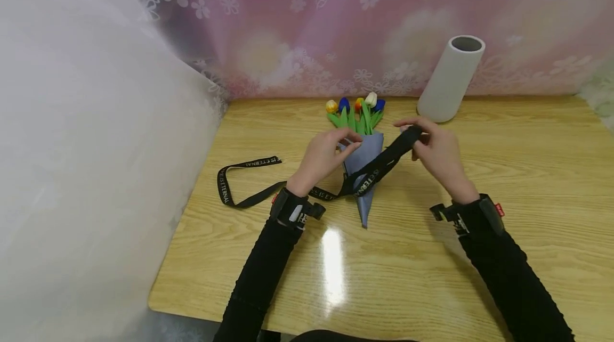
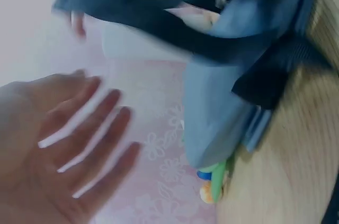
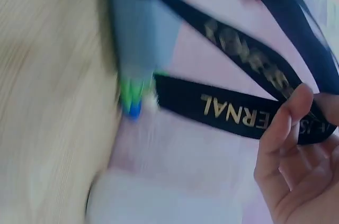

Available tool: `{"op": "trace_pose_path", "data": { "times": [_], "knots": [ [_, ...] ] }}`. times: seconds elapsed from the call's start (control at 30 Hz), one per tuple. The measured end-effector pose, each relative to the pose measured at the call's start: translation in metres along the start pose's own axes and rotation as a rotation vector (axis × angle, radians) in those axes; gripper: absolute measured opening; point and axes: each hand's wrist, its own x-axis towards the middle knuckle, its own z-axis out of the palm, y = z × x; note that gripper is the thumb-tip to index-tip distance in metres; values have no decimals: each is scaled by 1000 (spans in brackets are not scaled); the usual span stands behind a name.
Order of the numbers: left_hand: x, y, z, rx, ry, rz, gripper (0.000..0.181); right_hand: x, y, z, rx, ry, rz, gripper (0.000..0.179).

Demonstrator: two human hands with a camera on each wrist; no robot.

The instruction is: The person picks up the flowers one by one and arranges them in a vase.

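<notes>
A small bouquet of tulips (image 1: 357, 113) in blue-grey wrapping (image 1: 364, 153) lies on the table, its pointed end toward me. Black ribbon printed with pale lettering (image 1: 371, 176) crosses the wrapping. My right hand (image 1: 438, 153) pinches the ribbon between thumb and fingers, to the right of the bouquet and raised, and in the right wrist view the ribbon (image 3: 228, 105) runs from those fingers in loops. My left hand (image 1: 323, 158) hovers at the wrapping's left side; the left wrist view shows its fingers (image 2: 103, 144) spread, holding nothing. A long ribbon tail (image 1: 254, 198) lies on the table at left.
A white vase (image 1: 451, 78) stands at the back right of the wooden table (image 1: 527, 225). Behind the table hangs a pink floral cloth (image 1: 307, 27). White sheeting (image 1: 86, 145) borders the left side.
</notes>
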Motion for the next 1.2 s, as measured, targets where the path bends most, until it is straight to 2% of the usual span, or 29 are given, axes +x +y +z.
{"op": "trace_pose_path", "data": {
  "times": [0.1, 0.17, 0.23, 0.3, 0.37, 0.4, 0.47, 0.53, 0.6, 0.7, 0.77, 0.87, 0.97, 1.03, 1.1, 1.2],
  "knots": [
    [-2, -6, 4, 72, -138, -83, 27, -11, 18, -31, 37, 77, 123, 27],
    [-3, -11, 8, 115, -205, -110, 32, -22, 35, -50, 95, 113, 196, 31],
    [-4, -15, 12, 140, -240, -118, 35, -33, 49, -67, 172, 161, 277, 34],
    [-5, -18, 15, 148, -249, -118, 36, -44, 62, -82, 266, 217, 343, 38],
    [-5, -19, 16, 150, -249, -117, 35, -54, 71, -95, 277, 239, 407, 44],
    [-5, -19, 17, 151, -250, -120, 35, -58, 76, -101, 250, 220, 431, 50],
    [-5, -19, 17, 152, -254, -125, 34, -65, 84, -110, 162, 125, 460, 61],
    [-4, -20, 18, 155, -258, -124, 33, -67, 91, -116, 27, -15, 449, 73],
    [-3, -20, 18, 146, -255, -123, 32, -66, 94, -118, -65, -149, 412, 82],
    [-3, -18, 15, 116, -221, -131, 29, -60, 92, -114, -183, -311, 332, 96],
    [-1, -17, 12, 97, -178, -138, 27, -51, 83, -107, -260, -380, 260, 100],
    [5, -13, 11, 96, -108, -143, 26, -33, 64, -90, -354, -425, 111, 87],
    [18, -11, 17, 120, -63, -122, 27, -8, 45, -61, -384, -468, 1, 58],
    [28, -10, 24, 145, -48, -105, 28, 9, 36, -38, -364, -521, -4, 46],
    [35, -10, 32, 169, -41, -108, 29, 24, 34, -15, -332, -567, 16, 41],
    [38, -10, 43, 201, -51, -160, 31, 39, 38, 13, -285, -599, 74, 37]
  ]
}}
